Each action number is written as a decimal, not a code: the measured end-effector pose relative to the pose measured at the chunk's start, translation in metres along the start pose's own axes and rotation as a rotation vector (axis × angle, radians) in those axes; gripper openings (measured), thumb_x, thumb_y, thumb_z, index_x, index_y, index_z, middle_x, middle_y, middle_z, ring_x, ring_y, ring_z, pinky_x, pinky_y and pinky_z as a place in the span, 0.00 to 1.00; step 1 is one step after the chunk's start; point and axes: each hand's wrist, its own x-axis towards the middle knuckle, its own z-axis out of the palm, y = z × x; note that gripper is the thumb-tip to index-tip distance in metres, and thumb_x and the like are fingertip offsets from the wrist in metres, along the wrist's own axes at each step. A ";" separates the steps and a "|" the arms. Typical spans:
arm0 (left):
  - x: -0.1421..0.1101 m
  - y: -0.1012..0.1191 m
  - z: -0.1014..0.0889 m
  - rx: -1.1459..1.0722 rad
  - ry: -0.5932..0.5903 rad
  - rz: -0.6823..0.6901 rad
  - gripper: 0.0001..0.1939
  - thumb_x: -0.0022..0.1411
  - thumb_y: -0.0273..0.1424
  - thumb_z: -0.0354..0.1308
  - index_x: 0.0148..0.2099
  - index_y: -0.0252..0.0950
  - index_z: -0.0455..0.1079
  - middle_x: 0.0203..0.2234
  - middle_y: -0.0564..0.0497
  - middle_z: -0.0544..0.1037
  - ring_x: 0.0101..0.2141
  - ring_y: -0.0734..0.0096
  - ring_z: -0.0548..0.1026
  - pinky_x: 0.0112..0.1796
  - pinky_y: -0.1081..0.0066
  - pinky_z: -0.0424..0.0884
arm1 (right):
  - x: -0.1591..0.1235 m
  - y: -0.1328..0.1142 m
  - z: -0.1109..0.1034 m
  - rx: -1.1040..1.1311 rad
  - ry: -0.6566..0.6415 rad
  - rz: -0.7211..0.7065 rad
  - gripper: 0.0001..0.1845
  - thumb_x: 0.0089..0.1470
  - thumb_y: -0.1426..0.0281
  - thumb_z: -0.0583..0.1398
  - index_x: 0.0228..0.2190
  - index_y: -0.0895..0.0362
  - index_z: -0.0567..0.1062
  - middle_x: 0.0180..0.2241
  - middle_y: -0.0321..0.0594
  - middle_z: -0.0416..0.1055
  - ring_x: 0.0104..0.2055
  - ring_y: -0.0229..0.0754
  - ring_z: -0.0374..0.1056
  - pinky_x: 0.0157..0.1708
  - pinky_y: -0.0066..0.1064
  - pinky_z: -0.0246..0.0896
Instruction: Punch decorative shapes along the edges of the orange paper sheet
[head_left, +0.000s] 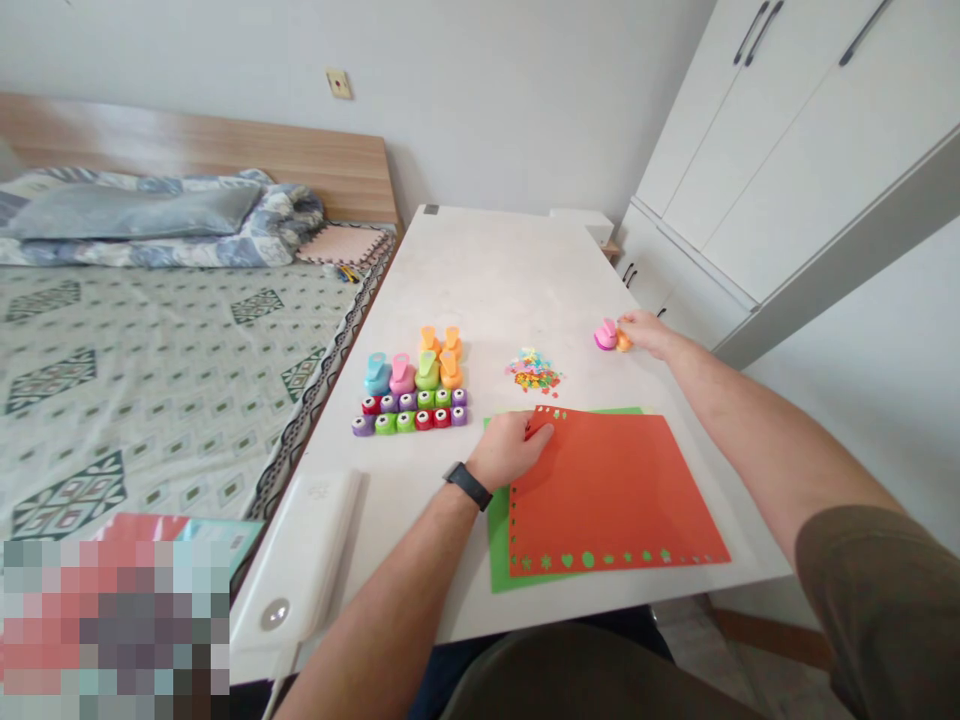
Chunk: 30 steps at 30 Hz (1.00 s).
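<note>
My left hand [511, 450] is closed on the upper left corner of a red-orange sheet of paper [607, 480], thumb on top. Small shapes are punched along its left and bottom edges, with a few at the top left corner. Beneath it lies a green sheet [499, 560], showing at the left, bottom and top. At the table's right side, the fingers of my right hand [646, 332] are closed around a small orange craft punch [623, 342]. Touching or very near that punch is a pink craft punch [605, 336]. Between my hands lies a pile of colourful paper cut-outs [534, 372].
Several large craft punches [402, 374] and rows of small punches [406, 422] stand left on the white table [495, 270]. A long white device [304, 550] with a cable lies at the front left. A bed [165, 390] adjoins the left; white cabinets [750, 130] rise at right.
</note>
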 end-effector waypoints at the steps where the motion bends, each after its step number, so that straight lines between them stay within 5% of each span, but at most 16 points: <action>1: 0.000 0.000 0.000 -0.002 0.001 0.003 0.22 0.66 0.43 0.52 0.24 0.37 0.55 0.17 0.57 0.58 0.22 0.75 0.56 0.27 0.69 0.47 | 0.001 0.001 0.001 -0.004 0.009 -0.001 0.04 0.50 0.70 0.63 0.28 0.58 0.73 0.25 0.37 0.69 0.30 0.39 0.62 0.33 0.31 0.56; 12: 0.000 -0.001 0.000 0.013 0.001 -0.006 0.22 0.66 0.42 0.52 0.24 0.37 0.55 0.17 0.57 0.59 0.22 0.75 0.56 0.27 0.68 0.47 | 0.032 0.022 0.015 -0.041 0.118 -0.016 0.11 0.55 0.65 0.63 0.36 0.60 0.78 0.36 0.46 0.77 0.38 0.43 0.70 0.42 0.34 0.61; 17: 0.000 0.000 0.000 0.009 -0.002 -0.015 0.21 0.66 0.41 0.52 0.24 0.37 0.55 0.17 0.57 0.59 0.22 0.75 0.57 0.27 0.68 0.47 | 0.041 0.010 0.015 -0.045 0.247 -0.015 0.22 0.57 0.59 0.61 0.50 0.58 0.73 0.47 0.51 0.76 0.45 0.49 0.71 0.50 0.43 0.63; 22: 0.000 -0.001 0.000 -0.005 -0.004 0.011 0.21 0.67 0.41 0.52 0.24 0.37 0.56 0.17 0.57 0.59 0.21 0.76 0.58 0.27 0.68 0.48 | 0.037 -0.047 0.030 0.028 0.290 -0.196 0.25 0.57 0.59 0.62 0.54 0.57 0.70 0.51 0.51 0.75 0.49 0.50 0.72 0.51 0.43 0.65; 30: 0.000 -0.004 0.002 0.000 0.017 0.003 0.20 0.66 0.41 0.52 0.24 0.36 0.58 0.18 0.56 0.63 0.22 0.75 0.58 0.27 0.69 0.47 | -0.033 -0.184 0.101 -0.065 -0.123 -0.621 0.24 0.59 0.57 0.63 0.50 0.61 0.76 0.51 0.49 0.77 0.51 0.48 0.73 0.53 0.38 0.64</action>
